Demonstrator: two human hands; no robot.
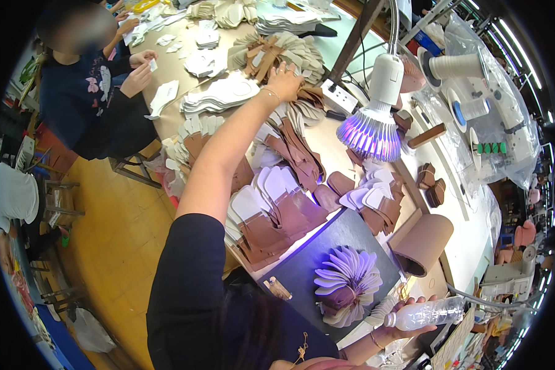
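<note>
My left arm stretches far across the table, and my left hand (283,85) rests on a pile of beige and brown cut pieces (305,57). Its fingers look spread over the pieces, with nothing plainly gripped. Low on the right, my right hand (413,307) is wrapped round a clear plastic bottle (428,314), tilted nearly level with its cap end to the left. Beside that hand, a fanned bundle of pale pieces (349,285) lies on a dark board (299,262).
A lamp (371,120) with a violet glow hangs over the table. Brown-and-white stacks (276,213) lie under my left arm. A brown roll (422,243), a power strip (342,98) and thread spools (456,66) stand rightward. Another person (83,92) sits at the far left, handling small white pieces.
</note>
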